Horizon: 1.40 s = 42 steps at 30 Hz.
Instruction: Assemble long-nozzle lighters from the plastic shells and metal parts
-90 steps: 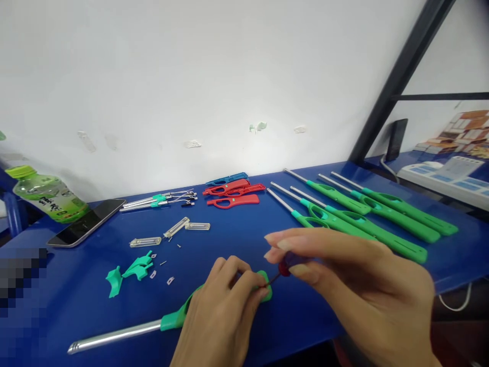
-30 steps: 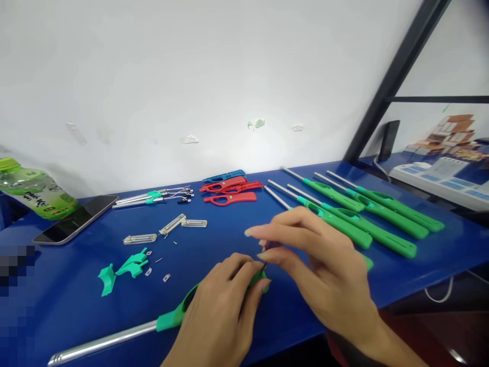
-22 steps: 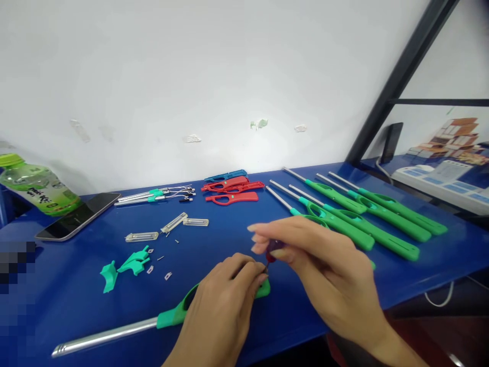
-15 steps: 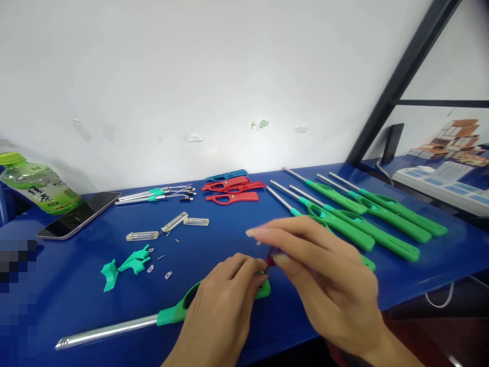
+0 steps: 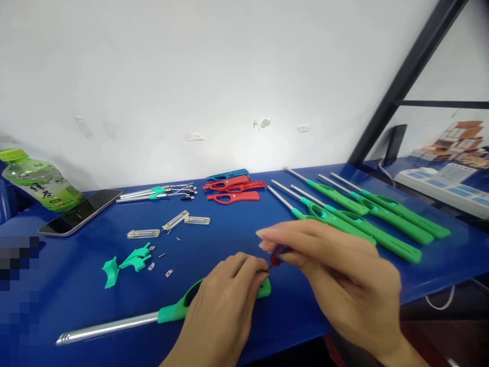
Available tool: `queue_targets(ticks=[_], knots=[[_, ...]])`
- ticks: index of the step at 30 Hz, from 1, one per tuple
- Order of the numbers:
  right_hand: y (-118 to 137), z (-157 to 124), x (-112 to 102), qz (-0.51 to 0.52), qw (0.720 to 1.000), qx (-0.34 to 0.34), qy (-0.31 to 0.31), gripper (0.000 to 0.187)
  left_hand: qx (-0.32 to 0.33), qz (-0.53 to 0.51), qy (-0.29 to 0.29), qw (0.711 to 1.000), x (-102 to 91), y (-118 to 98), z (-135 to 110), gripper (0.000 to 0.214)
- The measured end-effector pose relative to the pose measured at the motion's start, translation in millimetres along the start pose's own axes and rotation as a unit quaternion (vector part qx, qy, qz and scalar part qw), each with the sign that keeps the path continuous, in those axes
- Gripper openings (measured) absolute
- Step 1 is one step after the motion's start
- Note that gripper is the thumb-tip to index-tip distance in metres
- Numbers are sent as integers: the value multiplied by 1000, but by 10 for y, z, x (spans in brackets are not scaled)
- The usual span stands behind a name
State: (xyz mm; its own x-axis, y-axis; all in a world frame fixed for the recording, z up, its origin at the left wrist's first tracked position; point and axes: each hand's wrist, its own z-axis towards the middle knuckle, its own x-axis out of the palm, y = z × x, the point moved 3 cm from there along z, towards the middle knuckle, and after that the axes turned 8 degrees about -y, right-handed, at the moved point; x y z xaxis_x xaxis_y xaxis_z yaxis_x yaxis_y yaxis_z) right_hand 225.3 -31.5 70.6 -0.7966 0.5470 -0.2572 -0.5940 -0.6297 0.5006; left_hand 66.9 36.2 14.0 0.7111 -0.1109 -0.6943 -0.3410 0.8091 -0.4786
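A green gas lighter [image 5: 172, 312] with a silver tube lies across the near part of the blue table. My left hand [image 5: 225, 300] is closed over its handle and presses it to the tabletop, hiding the middle of the handle. Between the thumb and fingers of my right hand [image 5: 344, 278] is a small screwdriver [image 5: 275, 258] with a dark red handle. It slants down, its shaft meeting my left fingertips beside the handle's end. The exact tip is hidden by those fingers.
Several finished-looking green lighters [image 5: 397, 216] lie at the right. Red shells [image 5: 239, 197], silver tubes with wires [image 5: 153, 195], clear fuel tanks [image 5: 143, 234] and green triggers [image 5: 111, 272] are spread behind and left. A phone [image 5: 80, 213] and a bottle [image 5: 44, 183] stand farther left.
My right hand has shifted slightly right and turned around the screwdriver, showing more of its handle. My left hand stays on the lighter.
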Motion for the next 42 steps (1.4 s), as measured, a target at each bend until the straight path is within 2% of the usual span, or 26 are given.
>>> queue_targets(ticks=[3, 5, 10, 14, 16, 20, 22, 25, 28, 31, 33, 37, 42], knots=[[47, -12, -10, -47, 997, -25, -55, 39, 4, 3, 0, 1000, 9, -5, 5, 20], [74, -32, -12, -78, 994, -33, -67, 37, 6, 6, -3, 1000, 8, -11, 12, 22], [54, -44, 22, -31, 999, 9, 5, 50, 9, 10, -1, 1000, 10, -22, 21, 26], [18, -23, 38, -66, 996, 8, -52, 32, 6, 11, 0, 1000, 16, -23, 8, 25], [19, -33, 40, -91, 994, 1, -60, 31, 4, 11, 1, 1000, 21, -20, -3, 23], [43, -62, 49, -33, 999, 19, 16, 49, 2, 9, 4, 1000, 27, -10, -12, 23], [62, -60, 60, 19, 999, 22, 29, 52, 4, 9, 4, 1000, 17, -12, -8, 25], [67, -41, 92, 39, 999, 27, 4, 43, 5, 7, 5, 1000, -9, -26, 1, 32], [71, -36, 98, -6, 1000, 13, -25, 40, 2, 8, 4, 1000, -19, -32, 4, 37], [68, -46, 69, -26, 999, 30, -6, 42, 4, 5, 7, 1000, 5, -22, -9, 34], [58, -49, 51, -3, 998, 55, 13, 44, 7, 2, 9, 1000, 26, -11, -22, 31], [26, -32, 61, 33, 998, 55, -14, 41, 4, -2, 11, 1000, 38, -2, -32, 30], [1, -15, 56, -23, 998, 39, -35, 36, -4, -3, 13, 1000, 22, -14, -20, 28]])
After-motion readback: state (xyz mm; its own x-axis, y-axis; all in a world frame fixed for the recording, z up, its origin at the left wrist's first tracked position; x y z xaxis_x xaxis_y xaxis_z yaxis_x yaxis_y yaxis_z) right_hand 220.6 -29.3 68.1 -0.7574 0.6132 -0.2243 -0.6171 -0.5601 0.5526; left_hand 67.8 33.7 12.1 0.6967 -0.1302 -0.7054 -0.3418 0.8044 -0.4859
